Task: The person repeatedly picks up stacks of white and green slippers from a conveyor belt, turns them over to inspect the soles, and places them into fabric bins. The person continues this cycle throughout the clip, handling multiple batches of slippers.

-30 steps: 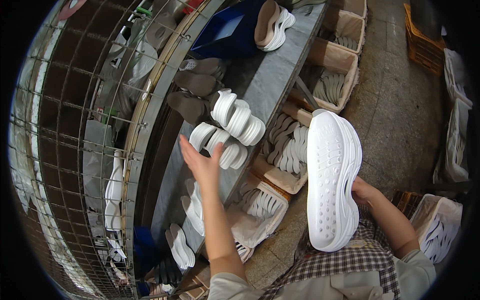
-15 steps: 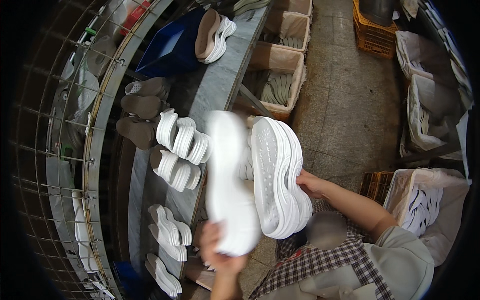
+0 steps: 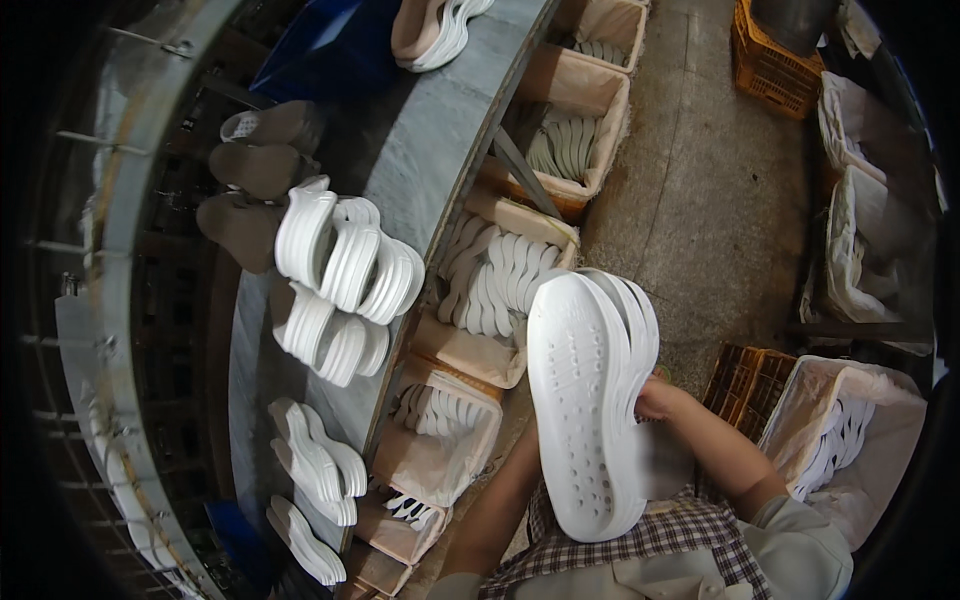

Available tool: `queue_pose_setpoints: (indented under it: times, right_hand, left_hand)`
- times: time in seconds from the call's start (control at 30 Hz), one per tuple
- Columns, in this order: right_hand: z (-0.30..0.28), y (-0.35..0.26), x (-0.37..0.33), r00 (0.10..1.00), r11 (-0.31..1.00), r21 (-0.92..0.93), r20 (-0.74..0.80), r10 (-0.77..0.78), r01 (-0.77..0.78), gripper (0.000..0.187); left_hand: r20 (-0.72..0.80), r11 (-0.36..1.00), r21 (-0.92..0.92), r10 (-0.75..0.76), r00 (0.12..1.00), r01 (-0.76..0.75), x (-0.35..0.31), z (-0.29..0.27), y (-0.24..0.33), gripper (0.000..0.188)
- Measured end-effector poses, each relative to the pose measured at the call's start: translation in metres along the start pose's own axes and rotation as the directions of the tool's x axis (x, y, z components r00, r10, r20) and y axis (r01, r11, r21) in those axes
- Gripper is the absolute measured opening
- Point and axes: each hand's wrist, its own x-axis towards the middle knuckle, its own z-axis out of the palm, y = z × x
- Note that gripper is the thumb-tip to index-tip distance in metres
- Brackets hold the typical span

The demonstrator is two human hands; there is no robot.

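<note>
A stack of white shoe soles is upright in front of my body. The foremost one turns its inner face, dotted with small round hollows, toward me. My right hand grips the stack by its right edge, the fingers partly hidden behind it. From the lower left my left forearm reaches up behind the soles. They cover that hand, so its fingers do not show. To the left, more white soles sit in bunches on the grey bench, with further pairs nearer me.
Cloth-lined bins holding soles line the bench's right side. Along the right stand more lined bins and an orange crate. Brown soles, a blue bin and a metal frame with wire mesh are at left.
The single white sole in my left hand no longer shows apart from the stack. My left hand has gone behind the soles. The stack has moved slightly right and down, and the view has shifted.
</note>
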Motion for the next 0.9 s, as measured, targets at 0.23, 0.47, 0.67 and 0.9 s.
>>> queue_pose_setpoints:
  times: [0.23, 0.47, 0.67, 0.9]
  right_hand:
    - [0.025, -0.034, -0.009, 0.955, 0.975, 0.167, -0.282, -0.093, 0.145, 0.08]
    - [0.065, 0.03, 0.157, 0.809, 0.783, -0.444, -0.188, -0.557, 0.436, 0.086]
    - [0.02, 0.06, 0.364, 0.814, 0.493, -0.852, -0.157, -0.559, 0.174, 0.075]
    - [-0.056, 0.112, 0.431, 0.978, -0.384, -0.921, 0.019, -0.206, -0.063, 0.018]
  left_hand:
    - [-0.075, 0.98, 0.113, 0.173, 0.982, -0.164, 0.072, -0.034, 0.029, 0.041]
    - [0.21, 0.137, 0.888, 0.729, 0.652, -0.439, 0.129, -0.08, 0.156, 0.052]
    - [0.395, -0.527, 0.823, 0.799, 0.453, 0.212, 0.208, -0.111, 0.271, 0.073]
    - [0.519, -0.734, 0.677, 0.427, 0.74, -0.051, 0.349, -0.241, 0.184, 0.071]
